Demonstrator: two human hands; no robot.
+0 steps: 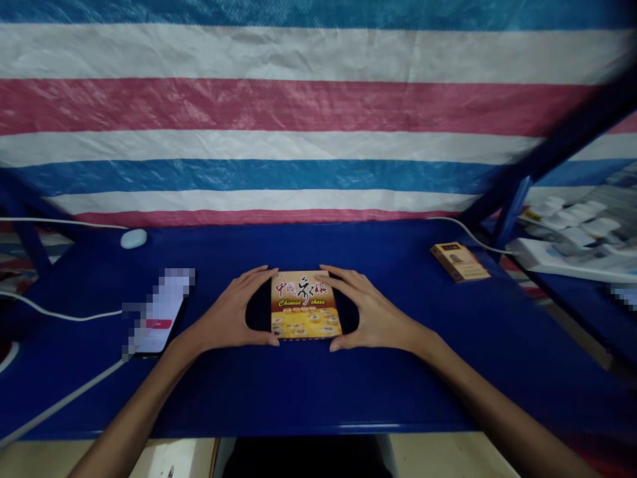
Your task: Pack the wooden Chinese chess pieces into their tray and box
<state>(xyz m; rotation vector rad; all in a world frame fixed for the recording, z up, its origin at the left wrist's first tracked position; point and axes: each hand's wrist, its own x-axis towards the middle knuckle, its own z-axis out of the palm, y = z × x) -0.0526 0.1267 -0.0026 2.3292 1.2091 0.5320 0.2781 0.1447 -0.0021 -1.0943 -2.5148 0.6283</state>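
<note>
A small yellow-brown Chinese chess box (304, 322) lies face up on the blue table, its title readable from my side. My left hand (233, 312) curves around its left side, fingertips at the far left corner and thumb at the near left corner. On the right side my right hand (373, 309) does the same, with its fingers over the far right edge and the thumb by the near right corner. Dark gaps show between each palm and the box's sides. Both hands grip the box between them.
To the left lies a phone (164, 312), its screen blurred, with white cables near it. A pale rounded case (134, 239) sits farther back. At the right is a brown-and-tan box (460, 261). A power strip (572, 259) stands beyond it, before a striped tarp (298, 109).
</note>
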